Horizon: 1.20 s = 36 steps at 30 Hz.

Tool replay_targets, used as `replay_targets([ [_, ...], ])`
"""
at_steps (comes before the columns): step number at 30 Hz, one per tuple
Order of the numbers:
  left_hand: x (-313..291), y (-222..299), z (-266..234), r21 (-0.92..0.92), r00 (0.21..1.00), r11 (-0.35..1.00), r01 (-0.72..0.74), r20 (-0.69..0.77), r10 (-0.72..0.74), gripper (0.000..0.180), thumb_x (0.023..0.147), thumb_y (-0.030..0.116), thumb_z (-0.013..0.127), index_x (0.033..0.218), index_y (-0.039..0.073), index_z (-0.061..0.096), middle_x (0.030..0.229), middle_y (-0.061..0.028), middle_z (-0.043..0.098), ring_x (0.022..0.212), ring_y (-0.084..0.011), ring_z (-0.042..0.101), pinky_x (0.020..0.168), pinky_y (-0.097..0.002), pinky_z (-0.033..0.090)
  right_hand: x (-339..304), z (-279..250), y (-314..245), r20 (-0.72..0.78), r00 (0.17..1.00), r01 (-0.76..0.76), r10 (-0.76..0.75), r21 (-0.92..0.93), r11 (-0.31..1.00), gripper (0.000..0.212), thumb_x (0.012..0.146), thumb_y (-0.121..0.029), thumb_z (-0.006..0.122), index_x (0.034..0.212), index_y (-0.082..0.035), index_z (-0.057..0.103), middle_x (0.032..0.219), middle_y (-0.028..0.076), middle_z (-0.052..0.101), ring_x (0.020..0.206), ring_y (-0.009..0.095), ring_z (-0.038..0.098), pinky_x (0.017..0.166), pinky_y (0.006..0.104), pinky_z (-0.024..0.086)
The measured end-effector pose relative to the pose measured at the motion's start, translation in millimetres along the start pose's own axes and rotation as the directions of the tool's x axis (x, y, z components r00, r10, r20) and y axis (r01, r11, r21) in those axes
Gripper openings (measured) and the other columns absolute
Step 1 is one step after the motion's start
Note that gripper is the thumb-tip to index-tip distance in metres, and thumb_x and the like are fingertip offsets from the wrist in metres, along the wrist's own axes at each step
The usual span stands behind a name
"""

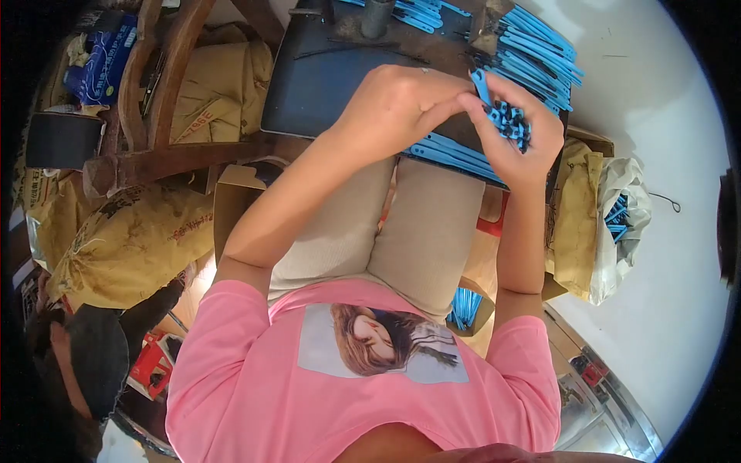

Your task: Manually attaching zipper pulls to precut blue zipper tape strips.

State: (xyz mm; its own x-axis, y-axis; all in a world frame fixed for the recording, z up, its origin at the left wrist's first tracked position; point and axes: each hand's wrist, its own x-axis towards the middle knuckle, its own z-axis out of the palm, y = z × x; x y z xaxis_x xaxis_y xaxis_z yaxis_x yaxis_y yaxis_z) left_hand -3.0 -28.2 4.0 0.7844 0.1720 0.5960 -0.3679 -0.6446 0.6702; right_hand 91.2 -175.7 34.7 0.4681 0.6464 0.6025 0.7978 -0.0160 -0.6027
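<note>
My right hand (515,158) is wrapped round a bundle of slim blue strips (505,122) with black bits at their ends, seen nearly end-on. One blue strip (482,86) stands up above the rest by the right thumb. My left hand (401,100) meets it from the left, its thumb and fingers pinched together close to the right thumb. What the left fingertips grip is too small and hidden to make out. Below the hands, more flat blue strips (455,154) with holes in their ends lie along the table's near edge.
The dark table (309,100) carries a metal post (377,19), thin dark rods and a large pile of blue strips (540,58) at right. A white bag (624,266) of blue pieces stands at far right. Left are a wooden frame (147,154) and yellow sacks (147,247).
</note>
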Motion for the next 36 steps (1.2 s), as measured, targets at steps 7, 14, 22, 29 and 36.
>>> replay_targets([
  [7, -6.5, -19.5, -30.2, 0.404, 0.985, 0.906, -0.123, -0.061, 0.161, 0.017, 0.076, 0.006, 0.065, 0.091, 0.010, 0.070, 0.092, -0.0049, 0.069, 0.084, -0.0236, 0.067, 0.068, -0.0330, 0.055, -2.3, -12.0, 11.4, -0.281, 0.959, 0.117, -0.043, 0.249, 0.961, 0.016, 0.082, 0.012, 0.061, 0.083, 0.001, 0.050, 0.074, 0.010, 0.060, 0.064, 0.019, 0.060, 0.063, 0.0296, 0.051],
  [14, -2.2, -37.5, -53.0, 0.615, 0.991, 0.778, -0.130, 0.092, 0.093, 0.018, 0.078, 0.011, 0.070, 0.096, 0.014, 0.071, 0.094, -0.0015, 0.070, 0.086, -0.0205, 0.066, 0.068, -0.0311, 0.054, -14.6, -16.5, 16.0, -0.215, 0.963, -0.086, 0.161, 0.324, 0.942, 0.026, 0.078, 0.018, 0.063, 0.084, -0.002, 0.048, 0.069, 0.009, 0.057, 0.057, 0.013, 0.054, 0.057, 0.0269, 0.048],
  [22, 5.6, -56.4, -38.3, 0.115, 0.863, 0.891, -0.439, -0.223, 0.453, 0.011, 0.087, 0.004, 0.054, 0.095, 0.000, 0.061, 0.086, -0.0173, 0.059, 0.075, -0.0350, 0.060, 0.063, -0.0384, 0.048, -6.1, -30.5, 0.6, -0.083, 0.989, -0.107, 0.124, 0.183, 0.977, 0.021, 0.071, 0.006, 0.078, 0.080, -0.002, 0.061, 0.069, 0.001, 0.058, 0.059, 0.006, 0.053, 0.055, 0.0200, 0.044],
  [29, 1.2, 1.8, -49.7, 0.401, 0.996, 0.916, 0.013, -0.083, 0.022, 0.010, 0.086, 0.000, 0.056, 0.093, 0.000, 0.062, 0.090, -0.0173, 0.060, 0.076, -0.0347, 0.061, 0.063, -0.0365, 0.049, -6.0, -44.0, 5.7, 0.550, 0.805, -0.081, 0.223, -0.271, 0.959, 0.029, 0.074, -0.019, 0.078, 0.094, -0.001, 0.066, 0.074, 0.010, 0.064, 0.064, 0.022, 0.060, 0.062, 0.0291, 0.046],
  [36, -9.3, 11.9, -34.3, 0.109, 0.980, 0.975, 0.191, -0.085, -0.183, 0.007, 0.086, 0.009, 0.061, 0.090, 0.003, 0.063, 0.085, -0.0133, 0.064, 0.075, -0.0313, 0.064, 0.063, -0.0348, 0.051, -2.9, -38.1, 9.0, 0.676, 0.684, 0.022, 0.274, -0.394, 0.919, 0.032, 0.074, -0.024, 0.074, 0.094, 0.001, 0.065, 0.080, 0.018, 0.064, 0.076, 0.037, 0.060, 0.069, 0.0386, 0.048],
])
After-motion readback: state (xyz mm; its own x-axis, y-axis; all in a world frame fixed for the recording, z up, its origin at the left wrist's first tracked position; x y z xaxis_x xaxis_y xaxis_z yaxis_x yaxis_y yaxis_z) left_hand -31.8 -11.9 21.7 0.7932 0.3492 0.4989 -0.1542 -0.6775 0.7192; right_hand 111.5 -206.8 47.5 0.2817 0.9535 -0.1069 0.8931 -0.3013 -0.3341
